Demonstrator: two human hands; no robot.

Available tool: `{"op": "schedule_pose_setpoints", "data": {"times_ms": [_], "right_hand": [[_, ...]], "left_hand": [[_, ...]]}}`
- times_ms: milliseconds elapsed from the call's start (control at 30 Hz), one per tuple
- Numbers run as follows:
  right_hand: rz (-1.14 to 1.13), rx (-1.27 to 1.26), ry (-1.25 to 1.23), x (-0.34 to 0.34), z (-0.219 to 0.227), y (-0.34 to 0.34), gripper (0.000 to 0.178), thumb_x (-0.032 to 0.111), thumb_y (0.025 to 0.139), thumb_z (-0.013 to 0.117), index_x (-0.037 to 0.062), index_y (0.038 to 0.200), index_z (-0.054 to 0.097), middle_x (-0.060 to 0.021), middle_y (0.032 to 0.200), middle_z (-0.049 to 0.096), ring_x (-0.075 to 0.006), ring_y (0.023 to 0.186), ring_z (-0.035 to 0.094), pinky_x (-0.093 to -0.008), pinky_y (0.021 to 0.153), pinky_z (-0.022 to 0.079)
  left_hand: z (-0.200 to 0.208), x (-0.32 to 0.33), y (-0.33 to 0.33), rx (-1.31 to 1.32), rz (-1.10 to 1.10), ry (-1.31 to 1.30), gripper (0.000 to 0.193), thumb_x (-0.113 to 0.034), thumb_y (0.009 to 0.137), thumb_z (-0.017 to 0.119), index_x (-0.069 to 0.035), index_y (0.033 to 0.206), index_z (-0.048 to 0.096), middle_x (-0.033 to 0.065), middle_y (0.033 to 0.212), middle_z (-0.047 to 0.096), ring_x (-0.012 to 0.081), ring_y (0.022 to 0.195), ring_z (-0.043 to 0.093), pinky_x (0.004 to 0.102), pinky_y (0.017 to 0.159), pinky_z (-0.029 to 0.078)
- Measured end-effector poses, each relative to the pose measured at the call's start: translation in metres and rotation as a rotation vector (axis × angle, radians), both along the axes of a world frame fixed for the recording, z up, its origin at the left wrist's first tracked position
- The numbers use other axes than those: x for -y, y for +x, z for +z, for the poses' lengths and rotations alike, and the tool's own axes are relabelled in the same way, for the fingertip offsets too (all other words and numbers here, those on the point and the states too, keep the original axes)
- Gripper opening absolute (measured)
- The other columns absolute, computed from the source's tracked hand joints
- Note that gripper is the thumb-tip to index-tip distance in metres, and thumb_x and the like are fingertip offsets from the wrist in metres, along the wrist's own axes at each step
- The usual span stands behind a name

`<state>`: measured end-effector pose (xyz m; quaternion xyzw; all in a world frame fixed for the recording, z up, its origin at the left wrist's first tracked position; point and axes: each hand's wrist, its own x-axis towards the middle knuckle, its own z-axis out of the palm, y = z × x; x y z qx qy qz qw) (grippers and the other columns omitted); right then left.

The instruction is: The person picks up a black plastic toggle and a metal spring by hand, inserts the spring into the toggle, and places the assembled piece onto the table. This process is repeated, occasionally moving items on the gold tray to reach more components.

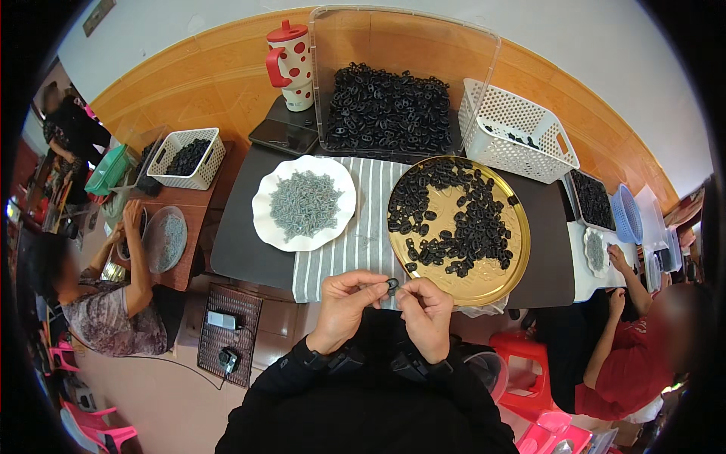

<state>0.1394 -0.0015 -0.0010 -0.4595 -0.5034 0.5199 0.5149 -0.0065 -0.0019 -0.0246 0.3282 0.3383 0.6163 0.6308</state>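
Gold-coloured metal makes up the round tray (488, 287) on the right of the dark counter (234, 242); many small black plastic pieces (484, 219) lie over it, with bare patches between. Left of it, a white scalloped plate (263, 216) bears a heap of thin grey, pin-like parts (304, 204). Behind stands a clear rectangular plastic box (404, 10), its lower part filled with black pieces like those on the tray. Beside this, a white perforated plastic basket (522, 160) shows only a few black pieces; its front wall hides some of the bottom. A grey-and-white striped cloth (321, 272) runs partly under plate and tray.

In front of the counter's near edge, between the hands, is one small black oval plastic piece (392, 284). The left hand (340, 310) pinches it between thumb and forefinger. The right hand (428, 318) has thumb and forefinger drawn together just beside it; whether they grasp a part of their own cannot be told.

Fingertips cover the piece's near portion. A rounded, ring-like end points away from the person, and the long axis seems to run roughly away from the body, though it is too small to be sure.
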Motion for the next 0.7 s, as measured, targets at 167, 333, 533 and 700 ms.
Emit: {"op": "schedule_pose_setpoints", "data": {"times_ms": [167, 333, 533, 700], "right_hand": [[0.005, -0.002, 0.005, 0.001, 0.000, 0.000, 0.006, 0.001, 0.087, 0.058, -0.0010, 0.083, 0.062, 0.0023, 0.069, 0.058, -0.0025, 0.058, 0.049, -0.0181, 0.052, 0.039], [-0.012, -0.026, 0.002, 0.001, 0.002, -0.003, 0.006, 0.002, 0.087, 0.058, -0.0006, 0.083, 0.062, 0.0021, 0.068, 0.057, -0.0026, 0.057, 0.048, -0.0183, 0.052, 0.039], [-0.047, -0.029, -0.007, 0.002, -0.005, -0.003, 0.008, 0.003, 0.088, 0.059, -0.0003, 0.082, 0.062, 0.0021, 0.067, 0.057, -0.0025, 0.056, 0.048, -0.0181, 0.051, 0.038], [-0.044, -0.013, 0.007, 0.001, -0.005, 0.001, 0.007, 0.002, 0.089, 0.059, -0.0005, 0.083, 0.063, 0.0021, 0.067, 0.058, -0.0020, 0.056, 0.048, -0.0177, 0.051, 0.037]], "left_hand": [[0.003, 0.001, 0.001, -0.016, 0.003, -0.020, 0.012, 0.003, 0.086, 0.066, 0.003, 0.097, 0.070, 0.0084, 0.082, 0.068, 0.0122, 0.070, 0.064, 0.0217, 0.062, 0.050], [0.002, 0.001, 0.003, -0.028, 0.005, 0.006, 0.012, 0.003, 0.086, 0.066, 0.003, 0.097, 0.070, 0.0085, 0.083, 0.068, 0.0123, 0.070, 0.064, 0.0219, 0.062, 0.050], [0.002, 0.004, 0.006, -0.111, 0.033, 0.050, 0.014, 0.005, 0.085, 0.066, 0.002, 0.098, 0.069, 0.0071, 0.085, 0.066, 0.0105, 0.073, 0.061, 0.0221, 0.064, 0.050], [0.003, 0.004, 0.005, -0.134, -0.036, 0.212, 0.033, 0.012, 0.078, 0.071, 0.002, 0.109, 0.064, 0.0058, 0.096, 0.062, 0.0072, 0.078, 0.057, 0.0206, 0.068, 0.048]]}}
